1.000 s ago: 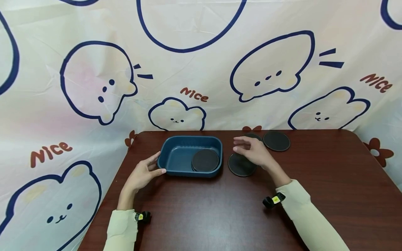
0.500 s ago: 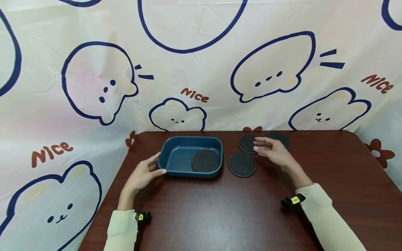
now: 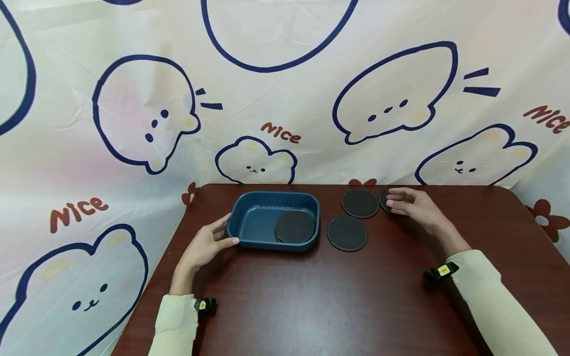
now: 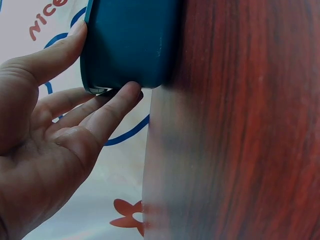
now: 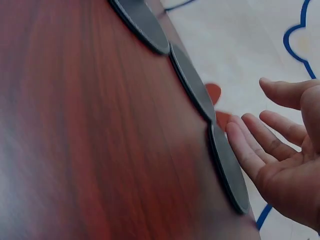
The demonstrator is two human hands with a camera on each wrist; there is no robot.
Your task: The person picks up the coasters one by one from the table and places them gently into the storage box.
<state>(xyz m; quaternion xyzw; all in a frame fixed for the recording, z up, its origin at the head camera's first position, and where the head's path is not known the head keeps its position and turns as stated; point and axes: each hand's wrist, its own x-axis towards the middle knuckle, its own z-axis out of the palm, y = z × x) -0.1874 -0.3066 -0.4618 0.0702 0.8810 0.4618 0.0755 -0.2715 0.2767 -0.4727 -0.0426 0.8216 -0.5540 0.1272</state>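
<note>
A dark blue rectangular plastic box (image 3: pixel 255 244) stands on the table, with black round discs like coasters (image 3: pixel 295 227) stacked at its right end. My left hand (image 3: pixel 206 248) holds the box by its left end, thumb at the near corner and fingers along the end wall. In the left wrist view that thumb and the fingertips meet the blue wall (image 4: pixel 132 45). To the box's right lie a near black disc (image 3: pixel 347 233) and a far one (image 3: pixel 359 203). Over a third disc (image 3: pixel 384 200) is my right hand (image 3: pixel 414 205), fingers loosely extended, partly covering it; in the right wrist view nothing is between thumb and fingers.
The brown wood-grain table (image 3: pixel 294 301) has its far edge just behind the discs and the box. A pale cloth backdrop (image 3: pixel 311 99) with blue cartoon outlines hangs behind it. Black cameras are strapped to both wrists.
My right hand has moved right, away from above the near and far discs to over the rightmost one. The left hand stays at the box. The head view has shifted slightly.
</note>
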